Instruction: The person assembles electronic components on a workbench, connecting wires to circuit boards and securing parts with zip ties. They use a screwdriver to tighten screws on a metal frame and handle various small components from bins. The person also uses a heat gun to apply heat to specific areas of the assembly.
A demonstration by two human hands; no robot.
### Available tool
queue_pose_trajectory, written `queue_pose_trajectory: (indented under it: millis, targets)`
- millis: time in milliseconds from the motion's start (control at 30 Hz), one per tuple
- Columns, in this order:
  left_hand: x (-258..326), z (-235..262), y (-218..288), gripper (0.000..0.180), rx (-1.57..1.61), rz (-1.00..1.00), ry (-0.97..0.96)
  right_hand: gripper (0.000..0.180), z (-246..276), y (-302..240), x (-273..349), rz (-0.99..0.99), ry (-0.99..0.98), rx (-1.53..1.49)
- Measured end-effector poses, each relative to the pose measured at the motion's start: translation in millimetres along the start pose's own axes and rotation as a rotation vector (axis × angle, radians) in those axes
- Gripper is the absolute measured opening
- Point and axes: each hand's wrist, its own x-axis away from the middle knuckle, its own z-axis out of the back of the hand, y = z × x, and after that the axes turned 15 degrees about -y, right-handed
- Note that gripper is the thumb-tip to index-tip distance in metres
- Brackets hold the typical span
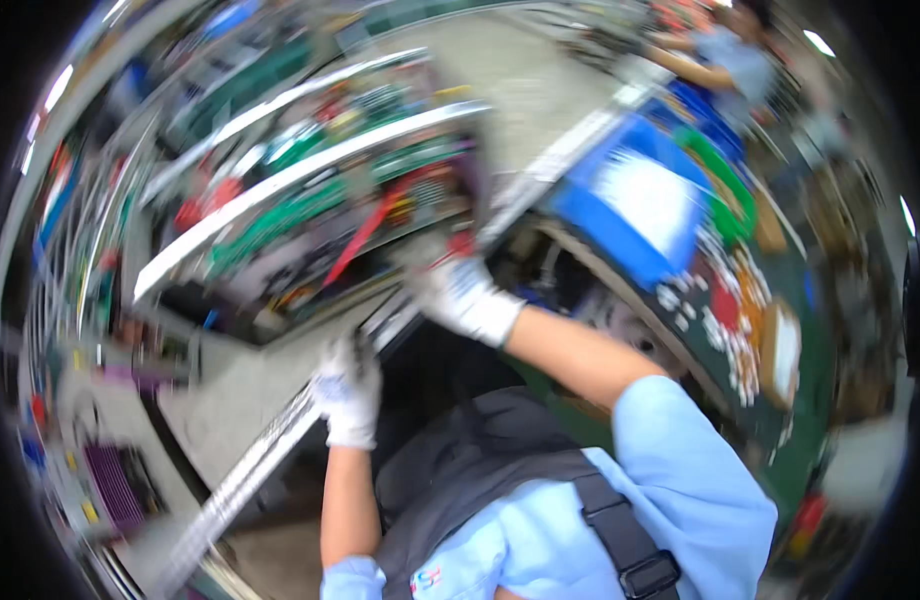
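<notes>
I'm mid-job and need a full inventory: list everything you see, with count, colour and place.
Shelf rack: one in front, white-edged, beyond the hands; its red and green contents are too blurred to count
Rail: one, silver, running diagonally past the hands
Large blue bin: one, blue, right, with white contents
Green bin: one, green, beside the blue bin
Small pieces: many, mostly white, right
Tan box: one, tan, far right
Ribbed box: one, purple, lower left
Co-worker: one, pale blue top, upper right
Bag: one, dark, against the wearer's front
Left hand: one, white glove, centre-left
Right hand: one, white glove, centre
</notes>
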Motion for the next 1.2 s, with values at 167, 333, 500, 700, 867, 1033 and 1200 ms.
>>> queue_pose_trajectory:
  millis: [167,333,500,700,867,1033,1200]
  targets:
    - [12.0,-0.6,-30.0,0.019,-0.042,-0.002,0.001,0.043,0.4,-37.0,148.9,0.267,-0.072,-0.463]
    - [-6.3,22.0,131.1,0.019,0.457,-0.317,-0.365,0.025,157.0,48.3,355.8,-0.656,0.309,-0.034]
    - [-48.0,-32.6,345.7,0.011,0.261,-0.865,-0.517,0.019,250.9,124.0,482.0,-1.140,0.675,0.157]
    - [-84.1,-154.8,489.9,0.042,-0.153,-0.744,-0.694,0.033,245.2,214.1,440.6,-1.400,-0.024,0.202]
    - [-88.3,-185.6,504.5,0.039,-0.115,-0.589,-0.838,0.030,229.6,243.9,450.0,-1.414,0.230,0.121]
    - [-96.4,-182.8,497.9,0.024,0.182,-0.559,-0.598,0.032,236.0,240.3,438.0,-1.378,0.374,0.133]
    - [-90.6,-148.1,505.2,0.027,0.806,-0.367,-0.789,0.038,246.0,266.2,447.2,-1.548,0.173,0.015]
